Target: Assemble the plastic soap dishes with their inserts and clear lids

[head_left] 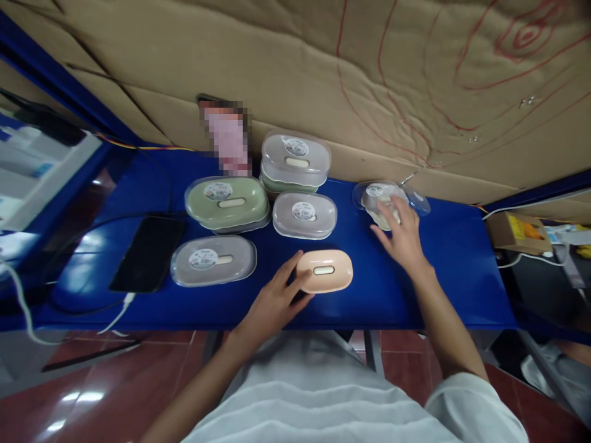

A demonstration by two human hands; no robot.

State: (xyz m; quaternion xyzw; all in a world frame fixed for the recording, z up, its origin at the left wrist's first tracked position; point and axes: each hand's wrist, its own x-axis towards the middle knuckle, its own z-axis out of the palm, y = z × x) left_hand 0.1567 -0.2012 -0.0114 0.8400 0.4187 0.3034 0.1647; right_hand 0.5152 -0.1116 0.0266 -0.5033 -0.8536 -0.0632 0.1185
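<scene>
A peach-coloured oval box [339, 280] with a pale oblong piece in its top lies near the table's front edge. My left hand [281, 296] grips its left end, fingers along the far side and thumb at the near side. Farther back on the right are clear plastic covers [418, 202], one with a round label. Over them my right hand [401, 231] is spread, fingers apart; whether the fingertips touch a cover is hard to tell. Just left of centre sits a grey oval box [305, 215] under a clear labelled cover.
More covered boxes stand left: a green one [228, 203] stacked on another, a grey one [213, 261] in front, and a stack [296, 160] by the cardboard wall [286, 67]. A black phone [148, 253] with a white cable lies on the blue table [277, 314].
</scene>
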